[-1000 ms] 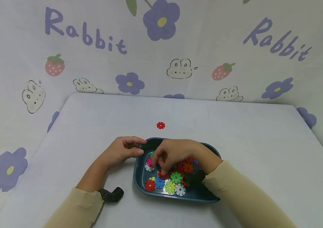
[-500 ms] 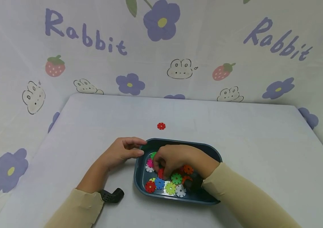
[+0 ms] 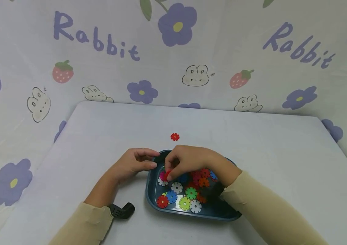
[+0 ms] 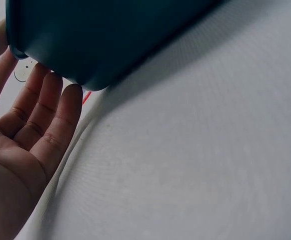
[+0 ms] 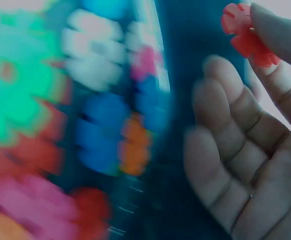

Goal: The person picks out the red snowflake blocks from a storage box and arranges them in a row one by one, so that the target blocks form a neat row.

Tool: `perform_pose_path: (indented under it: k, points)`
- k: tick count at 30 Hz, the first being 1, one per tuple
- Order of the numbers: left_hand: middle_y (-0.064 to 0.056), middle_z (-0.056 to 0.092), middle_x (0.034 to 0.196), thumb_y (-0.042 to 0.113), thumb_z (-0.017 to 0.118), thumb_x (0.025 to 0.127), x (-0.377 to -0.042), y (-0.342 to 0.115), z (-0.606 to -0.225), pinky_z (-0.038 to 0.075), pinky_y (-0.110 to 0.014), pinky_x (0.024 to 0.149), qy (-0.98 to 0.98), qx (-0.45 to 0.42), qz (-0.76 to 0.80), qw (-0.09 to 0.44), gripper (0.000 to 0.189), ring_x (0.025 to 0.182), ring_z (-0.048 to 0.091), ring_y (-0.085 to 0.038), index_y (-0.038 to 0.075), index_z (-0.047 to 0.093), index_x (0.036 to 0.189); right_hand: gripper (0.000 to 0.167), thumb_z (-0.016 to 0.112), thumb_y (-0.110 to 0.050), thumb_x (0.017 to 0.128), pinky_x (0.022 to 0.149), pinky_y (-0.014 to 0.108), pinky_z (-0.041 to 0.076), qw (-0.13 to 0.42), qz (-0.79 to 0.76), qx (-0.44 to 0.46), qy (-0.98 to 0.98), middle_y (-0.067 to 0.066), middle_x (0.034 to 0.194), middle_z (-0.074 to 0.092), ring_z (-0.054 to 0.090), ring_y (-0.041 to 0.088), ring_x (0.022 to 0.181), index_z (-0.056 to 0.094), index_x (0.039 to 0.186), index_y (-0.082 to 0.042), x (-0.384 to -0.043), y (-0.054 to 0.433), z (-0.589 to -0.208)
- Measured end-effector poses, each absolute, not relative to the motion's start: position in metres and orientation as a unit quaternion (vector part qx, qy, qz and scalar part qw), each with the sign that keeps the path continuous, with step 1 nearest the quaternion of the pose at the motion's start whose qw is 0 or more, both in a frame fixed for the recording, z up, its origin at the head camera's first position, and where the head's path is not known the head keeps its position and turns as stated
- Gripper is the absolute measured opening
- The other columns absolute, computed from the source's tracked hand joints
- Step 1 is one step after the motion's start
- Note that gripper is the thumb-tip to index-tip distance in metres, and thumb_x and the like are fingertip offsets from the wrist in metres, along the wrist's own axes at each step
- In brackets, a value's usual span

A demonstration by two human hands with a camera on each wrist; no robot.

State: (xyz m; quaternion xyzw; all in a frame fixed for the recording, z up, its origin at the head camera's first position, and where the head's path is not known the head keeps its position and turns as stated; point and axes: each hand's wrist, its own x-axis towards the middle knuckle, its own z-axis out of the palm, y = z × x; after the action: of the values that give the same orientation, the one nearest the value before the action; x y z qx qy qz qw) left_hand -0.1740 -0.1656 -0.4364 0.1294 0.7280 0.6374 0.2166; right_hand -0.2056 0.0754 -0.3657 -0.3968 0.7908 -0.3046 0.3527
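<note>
My right hand (image 3: 188, 158) pinches a red snowflake disc (image 5: 241, 31), a notched plastic building piece, between thumb and index finger. It hangs over the left part of a dark teal tray (image 3: 176, 211), and the other fingers curve loosely in the right wrist view. Under it lie several more discs: white (image 3: 177, 187), blue (image 3: 171, 196), green (image 3: 191, 193), yellow-green (image 3: 184, 203) and orange ones. My left hand (image 3: 133, 163) rests its loosely bent fingertips against the tray's far left corner; the left wrist view has them at the outer wall (image 4: 105, 45).
One red disc (image 3: 175, 136) lies flat on the white tabletop (image 3: 253, 143) beyond the tray. A black strapped device (image 3: 122, 211) sits on the left wrist. Behind the table hangs a cloth (image 3: 216, 41) printed with rabbits, flowers and strawberries.
My right hand has picked the red disc up from the tray and raised it toward the far left corner, uncovering a white disc. The left hand stays at the corner.
</note>
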Motion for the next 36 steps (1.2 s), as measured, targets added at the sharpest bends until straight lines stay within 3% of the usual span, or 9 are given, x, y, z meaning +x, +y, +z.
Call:
perform_pose_path:
  k: [8, 15, 23, 31, 36]
  points:
    - [-0.01, 0.066, 0.125, 0.024, 0.076, 0.086, -0.174, -0.168, -0.437, 0.055, -0.033, 0.088, 0.739, 0.12, 0.625, 0.219, 0.038, 0.109, 0.062, -0.025, 0.013, 0.069, 0.122, 0.012, 0.074, -0.02, 0.087, 0.078, 0.035, 0.059, 0.291, -0.374, -0.318, 0.821, 0.007, 0.087, 0.074, 0.07, 0.026, 0.082, 0.076, 0.096, -0.013, -0.254, 0.082, -0.318]
    - [-0.01, 0.066, 0.123, 0.02, 0.076, 0.086, -0.174, -0.167, -0.436, 0.056, -0.032, 0.087, 0.742, 0.111, 0.623, 0.22, 0.036, 0.108, 0.063, -0.025, 0.012, 0.069, 0.121, 0.017, 0.072, -0.02, 0.09, 0.08, 0.035, 0.059, 0.252, -0.392, -0.219, 0.857, 0.012, 0.096, 0.074, 0.07, 0.027, 0.086, 0.074, 0.103, -0.01, -0.3, 0.095, -0.321]
    - [-0.009, 0.067, 0.122, 0.016, 0.075, 0.087, -0.173, -0.168, -0.436, 0.056, -0.031, 0.085, 0.736, 0.114, 0.632, 0.215, 0.034, 0.107, 0.063, -0.024, 0.012, 0.07, 0.12, 0.016, 0.069, -0.015, 0.092, 0.081, 0.034, 0.058, 0.291, -0.325, -0.155, 0.886, 0.013, 0.096, 0.072, 0.068, 0.035, 0.095, 0.073, 0.104, -0.005, -0.323, 0.105, -0.355]
    - [-0.008, 0.067, 0.121, 0.015, 0.076, 0.086, -0.173, -0.168, -0.436, 0.056, -0.032, 0.086, 0.736, 0.109, 0.633, 0.214, 0.034, 0.109, 0.063, -0.025, 0.012, 0.071, 0.12, 0.015, 0.068, -0.013, 0.092, 0.08, 0.034, 0.059, 0.359, -0.257, -0.152, 0.884, 0.009, 0.094, 0.071, 0.065, 0.023, 0.082, 0.073, 0.104, -0.006, -0.33, 0.109, -0.371]
    - [-0.009, 0.067, 0.121, 0.019, 0.077, 0.085, -0.172, -0.167, -0.436, 0.056, -0.031, 0.086, 0.733, 0.108, 0.635, 0.218, 0.036, 0.108, 0.062, -0.025, 0.012, 0.07, 0.12, 0.013, 0.068, -0.013, 0.092, 0.077, 0.032, 0.058, 0.354, -0.237, -0.161, 0.89, 0.008, 0.092, 0.071, 0.064, 0.023, 0.081, 0.073, 0.102, -0.007, -0.334, 0.105, -0.372]
